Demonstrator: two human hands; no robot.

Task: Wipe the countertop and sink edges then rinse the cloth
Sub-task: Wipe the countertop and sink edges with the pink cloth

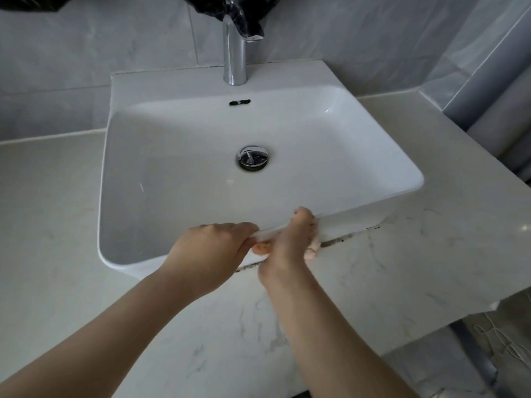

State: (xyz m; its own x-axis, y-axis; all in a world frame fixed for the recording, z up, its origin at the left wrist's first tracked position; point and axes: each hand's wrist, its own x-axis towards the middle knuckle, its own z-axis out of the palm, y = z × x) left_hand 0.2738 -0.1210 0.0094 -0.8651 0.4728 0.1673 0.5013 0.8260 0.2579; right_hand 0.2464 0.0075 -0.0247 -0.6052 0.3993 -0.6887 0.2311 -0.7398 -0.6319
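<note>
The right hand is smeared by motion blur, its fingers hard to separate, so its grip can't be read. Only a scrap of orange cloth peeks out between the hands; the rest is covered. The chrome tap disappears upward under crinkled black plastic, itself cropped at the top edge.

Single head-worn wide-angle view, no second view to share scene with. Looks forward and steeply down from above near edge of countertop. Sink fills centre, seen from front and above, basin rotated slightly in frame. Faucet at top centre, upper part cut by frame edge. Tiled wall across top. Both forearms enter from bottom edge, close to lens; left hand and right hand at sink's near rim. Straight edges bow toward frame borders.
</note>
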